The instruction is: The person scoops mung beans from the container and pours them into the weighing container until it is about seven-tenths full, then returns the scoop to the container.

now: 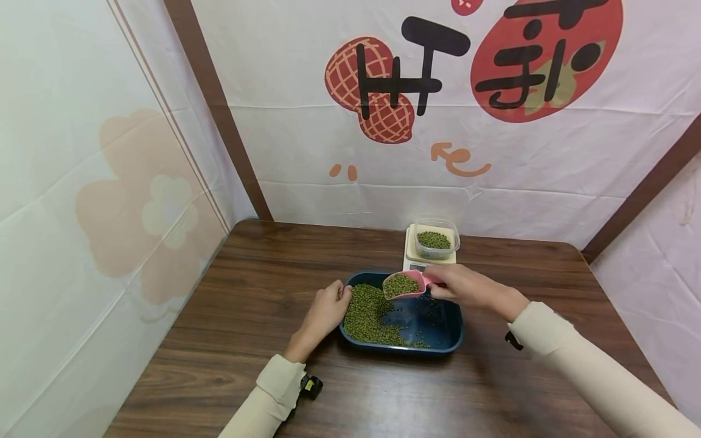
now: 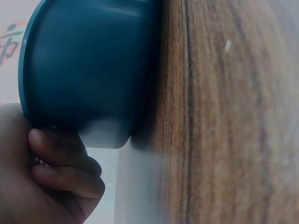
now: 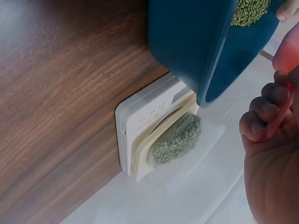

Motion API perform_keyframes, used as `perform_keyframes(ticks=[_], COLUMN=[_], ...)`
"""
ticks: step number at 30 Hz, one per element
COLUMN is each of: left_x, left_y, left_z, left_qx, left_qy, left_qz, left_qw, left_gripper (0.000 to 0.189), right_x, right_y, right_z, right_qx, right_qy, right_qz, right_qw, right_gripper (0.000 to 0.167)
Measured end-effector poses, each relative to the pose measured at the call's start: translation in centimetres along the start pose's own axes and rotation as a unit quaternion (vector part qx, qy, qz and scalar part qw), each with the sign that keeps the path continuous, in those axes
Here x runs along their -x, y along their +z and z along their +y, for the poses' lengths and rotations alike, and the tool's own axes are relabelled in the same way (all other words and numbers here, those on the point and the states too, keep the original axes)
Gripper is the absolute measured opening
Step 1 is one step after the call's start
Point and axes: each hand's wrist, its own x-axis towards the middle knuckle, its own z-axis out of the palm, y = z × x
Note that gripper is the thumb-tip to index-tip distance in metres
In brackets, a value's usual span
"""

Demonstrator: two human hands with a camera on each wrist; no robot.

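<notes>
A blue rectangular basin (image 1: pixel 432 331) sits on the table with green mung beans (image 1: pixel 364 316) heaped toward its left side. My left hand (image 1: pixel 327 309) grips the basin's left rim, its fingers curled below the edge in the left wrist view. Above the basin, my right hand (image 1: pixel 457 284) grips the handle of a pink scoop (image 1: pixel 417 283) loaded with beans. Behind the basin stands a white kitchen scale (image 3: pixel 145 112). On its cream platform rests a clear plastic container (image 1: pixel 436 246) with some beans inside.
The brown wood-grain table (image 1: pixel 263 286) stretches to both sides of the basin. A printed white cloth (image 1: pixel 306 134) hangs behind the table's back edge, with more cloth on the left and right. The scale's front end lies close to the basin's back rim.
</notes>
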Motion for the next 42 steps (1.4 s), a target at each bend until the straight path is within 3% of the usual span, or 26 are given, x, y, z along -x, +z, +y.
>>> perform_keyframes(ticks=[12, 22, 28, 33, 42], left_x=[0.2, 0.2, 0.2, 0.1, 0.1], left_y=[-0.2, -0.2, -0.2, -0.2, -0.2], left_z=[-0.2, -0.3, -0.3, -0.3, -0.3], left_qx=[0.002, -0.002, -0.002, -0.003, 0.001], left_qy=[0.006, 0.002, 0.004, 0.004, 0.005], left_qz=[-0.002, -0.002, 0.000, 0.000, 0.000], left_qw=[1.0000, 1.0000, 1.0000, 1.0000, 1.0000], left_gripper=[0.039, 0.039, 0.039, 0.039, 0.039], right_x=[0.3, 0.5, 0.3, 0.1, -0.1], right_y=[-0.5, -1.1, -1.7, -2.3, -3.1], right_z=[0.9, 1.4, 2.1, 2.7, 3.7], right_qx=[0.007, 0.004, 0.017, 0.028, 0.035], right_qy=[-0.006, 0.032, 0.025, 0.022, 0.045], right_qz=[0.032, 0.026, 0.041, 0.053, 0.066], right_qw=[0.9994, 0.9991, 0.9987, 0.9980, 0.9962], right_gripper=[0.024, 0.019, 0.011, 0.015, 0.014])
